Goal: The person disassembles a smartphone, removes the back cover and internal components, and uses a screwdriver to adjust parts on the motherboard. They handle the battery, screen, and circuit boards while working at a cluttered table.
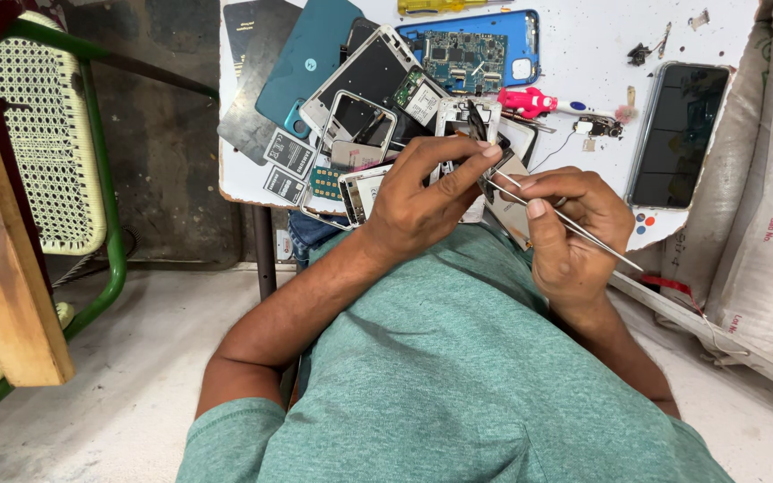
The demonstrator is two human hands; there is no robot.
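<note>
Head view: phone repair at cluttered white bench (583, 54).
Left hand (422, 201) gripped an opened phone frame (471, 121) at bench edge; right hand (574, 228) pinched metal tweezers (574, 224), tips beside the left fingertips.

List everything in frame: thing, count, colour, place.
table: 1, white, top centre
opened phone with circuit board: 1, blue, table top
back cover: 1, teal, table left
intact phone: 1, black screen, table right
phone frames: several, silver, table centre
screwdriver: 1, pink handle, mid table
screwdriver: 1, yellow handle, top edge
chair: 1, green frame, cream weave, left
sacks: white, right
shirt: 1, green, bottom
tweezers: 1, metal, in right hand
left hand: steadies a phone part
right hand: grips tweezers
</note>
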